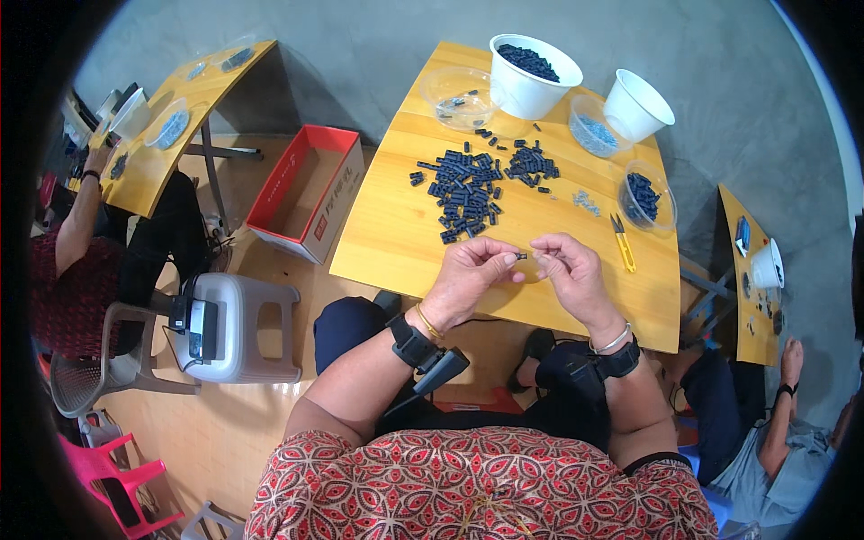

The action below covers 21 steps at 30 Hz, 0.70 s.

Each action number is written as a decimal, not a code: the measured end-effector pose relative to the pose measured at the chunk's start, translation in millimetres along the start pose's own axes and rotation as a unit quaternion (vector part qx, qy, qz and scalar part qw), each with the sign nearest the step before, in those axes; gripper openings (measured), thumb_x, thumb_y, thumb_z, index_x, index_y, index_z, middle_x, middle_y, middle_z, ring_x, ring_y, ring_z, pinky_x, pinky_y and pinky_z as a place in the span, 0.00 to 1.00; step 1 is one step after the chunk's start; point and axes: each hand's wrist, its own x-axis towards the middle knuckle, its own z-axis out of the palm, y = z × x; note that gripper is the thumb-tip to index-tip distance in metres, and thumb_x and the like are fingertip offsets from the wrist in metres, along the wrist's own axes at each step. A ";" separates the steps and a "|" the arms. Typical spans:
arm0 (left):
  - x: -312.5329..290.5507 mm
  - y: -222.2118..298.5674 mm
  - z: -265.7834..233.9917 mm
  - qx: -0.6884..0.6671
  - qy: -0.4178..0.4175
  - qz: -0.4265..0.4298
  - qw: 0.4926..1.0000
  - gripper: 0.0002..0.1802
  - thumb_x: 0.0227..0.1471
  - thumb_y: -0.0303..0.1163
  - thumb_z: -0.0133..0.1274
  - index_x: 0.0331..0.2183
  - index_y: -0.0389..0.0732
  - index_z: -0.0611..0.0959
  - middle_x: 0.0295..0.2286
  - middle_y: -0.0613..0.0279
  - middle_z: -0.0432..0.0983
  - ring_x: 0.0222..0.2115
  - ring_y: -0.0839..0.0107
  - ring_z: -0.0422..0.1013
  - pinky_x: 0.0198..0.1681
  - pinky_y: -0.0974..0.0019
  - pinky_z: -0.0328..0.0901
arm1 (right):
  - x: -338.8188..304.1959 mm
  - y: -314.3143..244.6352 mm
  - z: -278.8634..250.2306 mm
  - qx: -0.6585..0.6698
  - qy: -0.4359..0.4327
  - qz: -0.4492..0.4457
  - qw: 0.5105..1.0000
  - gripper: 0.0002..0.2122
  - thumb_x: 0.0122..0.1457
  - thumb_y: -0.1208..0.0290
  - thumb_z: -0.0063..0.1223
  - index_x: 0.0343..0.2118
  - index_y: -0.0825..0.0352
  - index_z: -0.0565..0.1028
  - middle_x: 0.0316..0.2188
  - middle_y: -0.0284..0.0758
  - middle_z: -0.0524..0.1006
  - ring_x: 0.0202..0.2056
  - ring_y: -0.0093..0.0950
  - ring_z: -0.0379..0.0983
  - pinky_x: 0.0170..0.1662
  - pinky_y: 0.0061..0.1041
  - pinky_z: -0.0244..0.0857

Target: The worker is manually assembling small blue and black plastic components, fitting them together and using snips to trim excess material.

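We see the left hand point(470, 274) pinch a small dark piece point(522, 256) at three o'clock from centre; whether the curled right hand point(576, 277) grips anything, we cannot tell. We judge the piece light, stiff, best held by its sides.

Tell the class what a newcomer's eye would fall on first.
First, the larger heap of black parts on the yellow table. Nearer the camera, the left hand pinches a small dark piece, the right hand close beside it. At the table's far edge stands a white tub of similar parts.
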 end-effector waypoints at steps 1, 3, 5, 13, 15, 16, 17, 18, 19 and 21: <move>-0.1 -0.1 -0.1 0.001 -0.001 0.000 1.000 0.06 0.51 0.22 0.48 0.33 0.33 0.77 0.29 0.60 0.74 0.30 0.71 0.73 0.37 0.69 0.70 | -0.5 2.6 -1.3 -0.037 -0.011 -0.026 0.999 0.05 0.51 0.82 0.48 0.32 0.70 0.72 0.24 0.34 0.72 0.27 0.22 0.71 0.28 0.20 0.66; 0.1 -0.2 -1.6 0.002 -0.014 0.006 1.000 0.07 0.51 0.23 0.49 0.34 0.33 0.76 0.30 0.59 0.75 0.30 0.72 0.73 0.37 0.70 0.70 | -1.0 -0.5 -0.5 -0.075 -0.022 -0.053 0.995 0.05 0.50 0.82 0.49 0.32 0.70 0.71 0.23 0.35 0.72 0.26 0.24 0.71 0.28 0.21 0.65; -0.1 0.2 -2.0 0.017 -0.017 0.005 1.000 0.07 0.50 0.23 0.49 0.35 0.33 0.76 0.31 0.59 0.75 0.30 0.72 0.73 0.37 0.71 0.70 | -0.5 -10.9 5.1 -0.172 -0.028 -0.114 0.978 0.05 0.48 0.82 0.50 0.30 0.70 0.70 0.23 0.38 0.71 0.24 0.30 0.70 0.27 0.24 0.64; -0.6 -3.7 8.2 0.071 -0.015 0.027 0.997 0.08 0.49 0.23 0.52 0.34 0.32 0.77 0.31 0.59 0.75 0.29 0.75 0.73 0.36 0.73 0.69 | -11.6 1.0 9.8 -0.172 0.012 -0.122 0.977 0.04 0.47 0.83 0.50 0.27 0.69 0.69 0.22 0.40 0.70 0.24 0.35 0.70 0.27 0.27 0.63; 2.6 -13.3 13.0 0.168 0.012 0.076 0.983 0.06 0.47 0.23 0.53 0.31 0.33 0.79 0.28 0.62 0.75 0.29 0.77 0.71 0.34 0.74 0.68 | -15.6 7.9 9.9 -0.172 0.031 -0.136 0.975 0.05 0.46 0.83 0.50 0.27 0.69 0.69 0.22 0.40 0.70 0.24 0.36 0.70 0.26 0.28 0.63; 2.8 -16.4 15.8 0.169 0.011 0.075 0.983 0.06 0.47 0.23 0.53 0.31 0.33 0.79 0.28 0.62 0.75 0.29 0.77 0.71 0.34 0.74 0.68 | -18.1 12.0 9.1 -0.184 0.039 -0.124 0.974 0.05 0.45 0.83 0.50 0.26 0.69 0.69 0.22 0.40 0.70 0.26 0.37 0.69 0.28 0.29 0.63; 2.6 -19.2 18.5 0.264 0.022 0.152 0.952 0.05 0.45 0.22 0.55 0.29 0.34 0.79 0.25 0.62 0.74 0.27 0.74 0.71 0.31 0.72 0.67 | -19.8 16.3 8.2 -0.196 0.047 -0.111 0.973 0.06 0.44 0.83 0.50 0.26 0.69 0.68 0.23 0.39 0.70 0.27 0.38 0.68 0.29 0.30 0.63; 2.5 -20.6 20.9 0.353 0.032 0.229 0.907 0.04 0.42 0.22 0.56 0.27 0.35 0.79 0.22 0.62 0.74 0.24 0.72 0.70 0.29 0.70 0.66 | -20.6 21.3 6.7 -0.197 0.049 -0.110 0.973 0.06 0.44 0.83 0.50 0.26 0.69 0.68 0.23 0.39 0.70 0.27 0.38 0.68 0.29 0.30 0.63; 3.3 -20.1 22.6 0.353 0.031 0.228 0.907 0.04 0.42 0.22 0.56 0.27 0.35 0.79 0.22 0.62 0.74 0.24 0.72 0.70 0.29 0.70 0.66 | -21.0 26.6 5.2 -0.228 0.055 -0.136 0.962 0.06 0.42 0.83 0.50 0.25 0.69 0.69 0.23 0.39 0.70 0.28 0.38 0.67 0.31 0.31 0.63; 5.1 -16.8 24.9 0.559 0.027 0.332 0.759 0.05 0.36 0.22 0.57 0.23 0.37 0.79 0.20 0.60 0.71 0.22 0.63 0.68 0.28 0.63 0.62 | -22.2 29.1 3.3 -0.257 0.061 -0.163 0.951 0.06 0.41 0.84 0.50 0.25 0.69 0.69 0.24 0.39 0.69 0.29 0.39 0.67 0.34 0.32 0.62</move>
